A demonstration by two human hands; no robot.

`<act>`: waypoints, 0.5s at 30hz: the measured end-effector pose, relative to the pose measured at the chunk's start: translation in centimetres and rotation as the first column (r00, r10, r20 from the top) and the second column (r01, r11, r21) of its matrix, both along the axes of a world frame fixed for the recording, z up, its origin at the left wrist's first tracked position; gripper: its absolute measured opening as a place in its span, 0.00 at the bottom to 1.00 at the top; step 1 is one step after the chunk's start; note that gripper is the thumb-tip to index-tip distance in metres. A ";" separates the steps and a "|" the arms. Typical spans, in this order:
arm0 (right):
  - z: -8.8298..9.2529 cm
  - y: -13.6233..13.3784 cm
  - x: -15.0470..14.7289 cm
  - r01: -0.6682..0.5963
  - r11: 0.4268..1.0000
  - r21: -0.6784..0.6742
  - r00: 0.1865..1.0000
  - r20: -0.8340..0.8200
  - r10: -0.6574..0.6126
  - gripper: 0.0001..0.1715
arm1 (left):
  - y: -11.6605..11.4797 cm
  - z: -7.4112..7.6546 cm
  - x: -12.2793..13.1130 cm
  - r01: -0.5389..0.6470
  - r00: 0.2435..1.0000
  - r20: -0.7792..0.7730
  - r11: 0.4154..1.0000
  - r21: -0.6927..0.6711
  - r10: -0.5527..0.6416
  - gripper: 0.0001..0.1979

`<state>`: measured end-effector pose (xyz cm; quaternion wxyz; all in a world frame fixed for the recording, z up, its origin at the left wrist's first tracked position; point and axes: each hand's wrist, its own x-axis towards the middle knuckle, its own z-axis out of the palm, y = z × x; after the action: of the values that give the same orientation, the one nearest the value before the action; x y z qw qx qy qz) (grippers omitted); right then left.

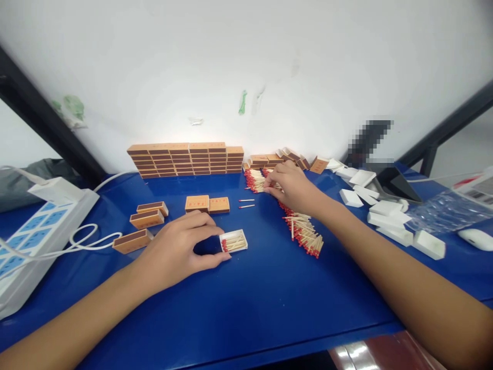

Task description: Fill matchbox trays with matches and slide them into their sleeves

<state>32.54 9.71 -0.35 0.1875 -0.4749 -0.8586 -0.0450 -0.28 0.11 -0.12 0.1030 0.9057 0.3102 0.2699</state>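
My left hand (185,241) grips a small white matchbox tray (244,239) between thumb and fingers. Red-tipped matches (235,242) lie inside it, heads toward the hand. Farther back, the fingertips of my right hand (287,184) are pinched together at a pile of matches (254,181); which ones they grip is partly hidden. A second heap of matches (308,234) fans out below my right wrist. Two single matches (246,203) lie apart on the blue table between the tray and the pile.
Stacked matchboxes (188,160) form a wall at the back left, with loose sleeves (295,155) to its right. More boxes (146,220) lie at left, beside a white power strip (57,231) and cable. White trays (389,210) are scattered right, near a mouse (476,239).
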 end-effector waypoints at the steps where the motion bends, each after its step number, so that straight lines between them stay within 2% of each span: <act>1: -0.1 0.1 0.1 0.007 1.000 -0.003 1.000 0.021 -0.006 0.07 | 0.0 0.0 0.0 0.000 1.000 0.001 1.000 0.003 0.000 0.11; 7: 0.1 -0.4 -0.9 0.009 1.000 -0.029 0.995 0.095 -0.006 0.12 | -0.1 0.0 -0.1 0.002 1.000 0.015 1.000 0.018 -0.002 0.11; 15: 0.4 -1.6 -3.8 -0.100 0.993 -0.055 0.995 0.004 0.100 0.09 | 0.0 0.0 0.0 0.003 1.000 0.012 1.000 0.008 -0.003 0.11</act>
<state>28.76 8.11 0.01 0.1734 -0.4360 -0.8830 -0.0135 -0.28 0.12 -0.16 0.1017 0.9049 0.3074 0.2763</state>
